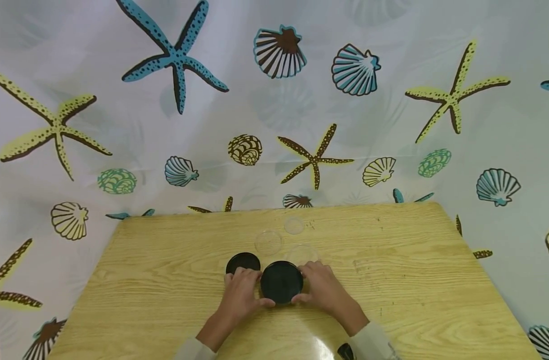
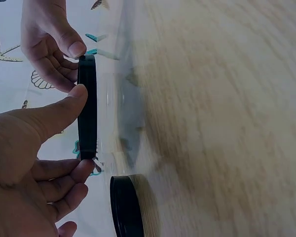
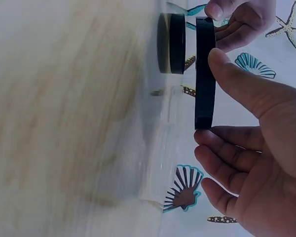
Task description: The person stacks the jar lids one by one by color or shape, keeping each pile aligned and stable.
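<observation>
Both hands hold a round black lid by its edge, from opposite sides. Thumb and fingertips of the left hand pinch its left side. On the right side, the right hand grips it the same way. Both wrist views show the lid edge-on, raised a little above the table. A smaller black lid lies on the wood just beyond the left hand, its near edge partly covered by the fingers. Behind the held lid stands a clear round container, its lower part overlapped by the right hand.
Farther back on the wooden table are two more clear round pieces, a middle-sized one and a small one. A cloth printed with shells and starfish hangs behind the table's back edge and along its sides.
</observation>
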The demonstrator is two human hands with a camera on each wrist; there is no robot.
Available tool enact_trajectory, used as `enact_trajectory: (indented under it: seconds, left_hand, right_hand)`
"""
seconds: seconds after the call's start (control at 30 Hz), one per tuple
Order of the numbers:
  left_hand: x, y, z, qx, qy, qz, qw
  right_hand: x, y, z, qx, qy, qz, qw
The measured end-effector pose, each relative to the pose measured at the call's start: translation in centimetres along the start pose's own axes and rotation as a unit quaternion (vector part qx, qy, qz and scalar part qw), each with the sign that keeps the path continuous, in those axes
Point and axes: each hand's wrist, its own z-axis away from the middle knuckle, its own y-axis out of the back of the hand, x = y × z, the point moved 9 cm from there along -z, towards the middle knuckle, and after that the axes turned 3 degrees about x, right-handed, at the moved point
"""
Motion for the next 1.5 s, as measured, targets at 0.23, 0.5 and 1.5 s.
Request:
enact_trajectory:
  seconds: [0.23, 0.5, 1.5]
  left_hand:
    - [-0.4, -1.0, 0.7, -0.028, 0.005, -0.006, 0.9996]
    - [-0.7, -2.0, 1.4, -0.041, 0.003, -0.008, 0.9991]
    - [-1.6, -2.3, 2.1, -0.048, 0.008, 0.016, 0.9987]
  right_hand:
    - [-0.4, -1.4, 0.4, -0.012, 0.005, 0.031, 0.9994]
    - [-0.7, -2.5, 1.0, -0.022, 0.009, 0.043, 0.9988]
    - [-1.1, -2.7, 1.1, -0.048, -0.004, 0.053, 0.9974]
